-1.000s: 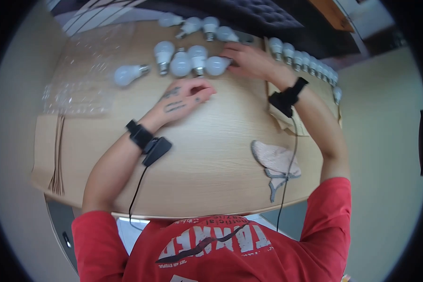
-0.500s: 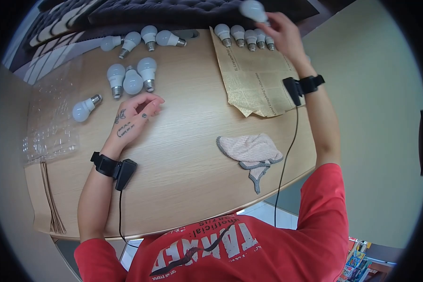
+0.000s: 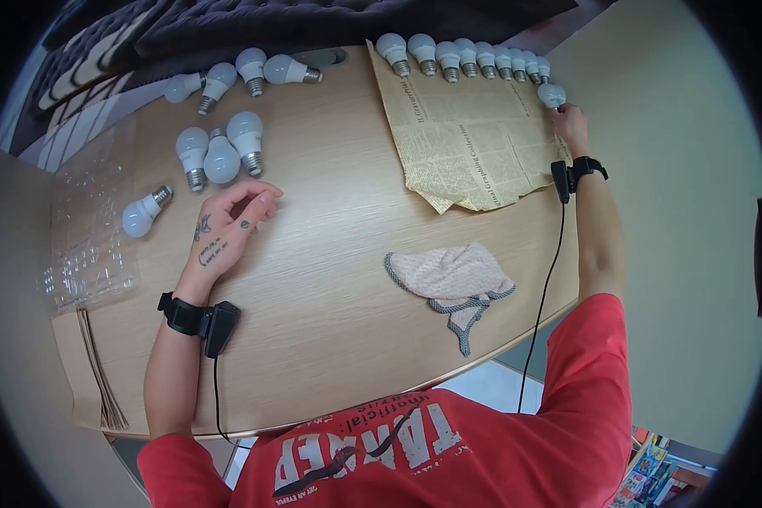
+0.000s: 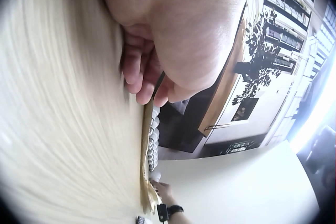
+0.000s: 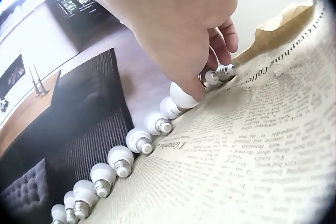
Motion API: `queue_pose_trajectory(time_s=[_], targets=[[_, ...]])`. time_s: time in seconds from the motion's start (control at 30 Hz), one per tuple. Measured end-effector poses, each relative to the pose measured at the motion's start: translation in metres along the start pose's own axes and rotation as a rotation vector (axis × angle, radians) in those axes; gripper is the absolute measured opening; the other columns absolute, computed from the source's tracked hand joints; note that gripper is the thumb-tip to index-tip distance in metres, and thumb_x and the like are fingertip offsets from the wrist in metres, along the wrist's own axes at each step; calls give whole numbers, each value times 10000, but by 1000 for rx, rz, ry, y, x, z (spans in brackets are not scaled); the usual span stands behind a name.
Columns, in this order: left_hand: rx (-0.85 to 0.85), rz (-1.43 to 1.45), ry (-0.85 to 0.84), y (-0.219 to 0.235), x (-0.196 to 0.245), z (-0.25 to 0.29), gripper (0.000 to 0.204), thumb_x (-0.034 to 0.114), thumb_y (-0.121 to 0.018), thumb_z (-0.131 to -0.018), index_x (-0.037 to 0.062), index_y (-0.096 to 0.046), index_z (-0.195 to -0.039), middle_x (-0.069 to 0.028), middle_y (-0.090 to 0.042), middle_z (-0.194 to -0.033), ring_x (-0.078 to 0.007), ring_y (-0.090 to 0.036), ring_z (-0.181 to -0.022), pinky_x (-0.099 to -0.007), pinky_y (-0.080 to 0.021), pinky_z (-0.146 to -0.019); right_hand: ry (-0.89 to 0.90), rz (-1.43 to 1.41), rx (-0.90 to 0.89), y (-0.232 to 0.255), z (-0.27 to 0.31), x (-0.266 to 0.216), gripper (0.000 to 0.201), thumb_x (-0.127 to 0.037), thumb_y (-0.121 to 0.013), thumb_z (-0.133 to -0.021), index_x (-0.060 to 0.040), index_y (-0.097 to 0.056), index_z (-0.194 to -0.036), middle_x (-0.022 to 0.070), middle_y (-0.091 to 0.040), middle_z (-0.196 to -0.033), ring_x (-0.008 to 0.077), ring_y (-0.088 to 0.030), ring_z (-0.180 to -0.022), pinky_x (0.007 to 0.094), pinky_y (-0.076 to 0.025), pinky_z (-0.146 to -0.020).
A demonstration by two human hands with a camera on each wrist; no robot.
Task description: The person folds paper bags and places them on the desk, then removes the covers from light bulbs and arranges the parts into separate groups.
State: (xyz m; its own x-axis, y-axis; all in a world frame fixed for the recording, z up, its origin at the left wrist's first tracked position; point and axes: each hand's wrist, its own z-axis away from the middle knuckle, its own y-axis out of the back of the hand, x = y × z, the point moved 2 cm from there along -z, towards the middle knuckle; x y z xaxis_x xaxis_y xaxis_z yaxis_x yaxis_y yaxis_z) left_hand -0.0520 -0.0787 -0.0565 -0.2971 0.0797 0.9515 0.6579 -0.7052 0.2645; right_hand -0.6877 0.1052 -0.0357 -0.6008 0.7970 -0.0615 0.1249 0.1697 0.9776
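At the far right corner of the newspaper-print paper (image 3: 474, 144), my right hand (image 3: 572, 125) pinches a white light bulb (image 3: 552, 96) near its metal base. In the right wrist view the thumb and fingers (image 5: 229, 37) close around that end, partly hiding it, and another screw base (image 5: 226, 70) shows beside them. A row of light bulbs (image 3: 466, 55) runs along the paper's back edge. My left hand (image 3: 229, 222) rests on the table, fingers loosely curled around nothing, just in front of three light bulbs (image 3: 221, 161) standing close together.
More loose bulbs (image 3: 251, 69) lie at the back left, and a single bulb (image 3: 140, 217) lies near clear plastic packaging (image 3: 89, 229). Folded brown paper (image 3: 93, 372) is at the left edge. A pink cloth (image 3: 449, 275) lies front right. A cable (image 3: 540, 317) trails from the right wrist.
My right hand took a bulb from the middle group, lifted it over to the paper and lowered it at the row's right end. My left hand stays near the remaining bulbs.
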Motion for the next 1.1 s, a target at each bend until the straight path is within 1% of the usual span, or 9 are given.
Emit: queue_pose_trajectory(time_s=[0.17,0.27,0.37,0.47,0.57,0.67,0.77,0.93,1.1], targets=[[5,2,-8,0,0,0,242,263,-606,-1012,58,-719,-1075,-2,-671,-859,-87,-606,-842,-241,-468,-760,51,-17,60,-9,-5,-11,515,-408,-710,-845,-13,-692,-1175,224,-718,-1084,379,-681,-1047,459,-528,-917],[5,-20,7,1,-1,-1,239,255,-606,-1011,53,-719,-1075,-7,-675,-871,-89,-609,-840,-247,-478,-769,45,0,85,-9,-2,-16,550,-393,-714,-851,-31,-646,-1260,227,-696,-1161,389,-664,-1087,465,-522,-935],[-2,50,-40,-1,-5,-2,240,281,-609,-1014,76,-717,-1075,24,-664,-879,-52,-584,-826,-207,-443,-684,16,41,108,3,8,-27,558,-395,-716,-861,-30,-627,-1275,228,-663,-1233,398,-640,-1133,464,-514,-945],[-13,17,-49,-1,-3,-2,239,266,-604,-1015,63,-716,-1074,14,-667,-882,-57,-583,-820,-215,-450,-703,73,32,224,8,2,-31,506,-418,-704,-869,-94,-642,-1254,206,-644,-1228,397,-632,-1128,484,-517,-931],[-24,-3,-109,0,-3,-2,238,244,-598,-1015,44,-713,-1074,5,-669,-883,-64,-583,-817,-225,-461,-731,229,-57,292,40,10,-86,459,-384,-716,-877,-89,-654,-1224,187,-666,-1165,373,-649,-1087,468,-525,-900],[-28,-24,-104,2,-3,-2,233,228,-595,-1012,38,-712,-1078,2,-668,-877,-73,-580,-811,-234,-470,-748,544,-199,334,72,36,-166,396,-323,-727,-884,-73,-668,-1187,165,-681,-1096,340,-672,-1018,431,-536,-850],[-29,-33,-86,2,-1,0,232,234,-595,-1012,46,-714,-1077,0,-666,-880,-79,-578,-803,-243,-477,-753,843,-333,255,84,70,-249,323,-260,-738,-878,-66,-694,-1132,156,-687,-1043,310,-694,-934,381,-544,-795],[-30,-41,-117,3,-5,-2,231,240,-597,-1012,52,-714,-1079,-2,-661,-876,-82,-577,-807,-254,-484,-774,975,-109,-45,60,125,-346,381,-305,-722,-877,-45,-685,-1152,126,-684,-1109,309,-678,-1013,408,-537,-869],[-41,-16,-148,5,-5,-1,229,243,-597,-1012,54,-712,-1073,-5,-661,-873,-87,-596,-830,-256,-488,-794,933,-155,-55,28,137,-396,466,-356,-735,-852,-49,-676,-1198,166,-668,-1175,343,-657,-1072,410,-524,-925]])
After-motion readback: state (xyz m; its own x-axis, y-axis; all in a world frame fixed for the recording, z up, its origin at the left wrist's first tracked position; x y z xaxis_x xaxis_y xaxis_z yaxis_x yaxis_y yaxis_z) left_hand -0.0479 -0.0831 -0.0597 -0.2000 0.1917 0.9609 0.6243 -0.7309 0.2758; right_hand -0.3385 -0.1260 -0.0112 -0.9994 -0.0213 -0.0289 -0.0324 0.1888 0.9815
